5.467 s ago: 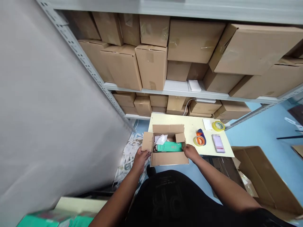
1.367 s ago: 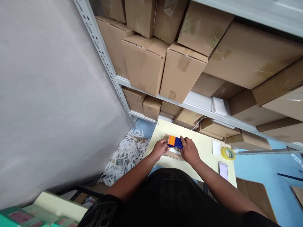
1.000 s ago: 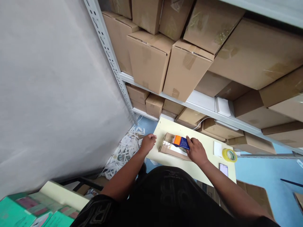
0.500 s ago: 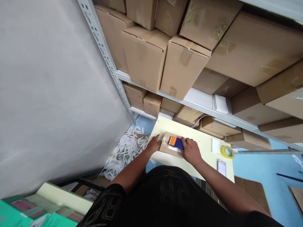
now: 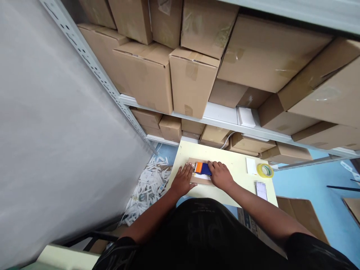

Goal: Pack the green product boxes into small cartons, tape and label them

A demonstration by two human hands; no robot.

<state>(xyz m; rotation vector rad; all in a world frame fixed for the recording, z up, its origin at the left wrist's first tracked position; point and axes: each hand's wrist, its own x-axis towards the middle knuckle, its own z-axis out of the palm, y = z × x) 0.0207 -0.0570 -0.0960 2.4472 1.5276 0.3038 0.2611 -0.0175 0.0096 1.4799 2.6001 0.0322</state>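
A small flat cardboard box (image 5: 201, 180) lies on the pale yellow table, with a white label partly showing on its top. Across the box rests a blue-and-orange hand tool (image 5: 203, 168), its exact kind too small to make out. My right hand (image 5: 221, 175) is closed over the blue end of this tool, at the box's right side. My left hand (image 5: 182, 180) lies flat over the left end of the box, fingers stretched out and palm down. Some clear shiny tape seems to show beside the tool's orange end, near my left fingertips.
On the right of the table (image 5: 239, 191) are a roll of yellow tape (image 5: 264, 171), a white pad (image 5: 251, 166) and a phone (image 5: 261, 190). Shelves of cardboard boxes (image 5: 194, 82) stand behind. White scraps (image 5: 149, 183) cover the floor at left, near a wall (image 5: 70, 131).
My left hand has gone from a pointing pose at the box's left edge to lying flat over that end. My right hand stays on the tool. The whole view has shifted a little.
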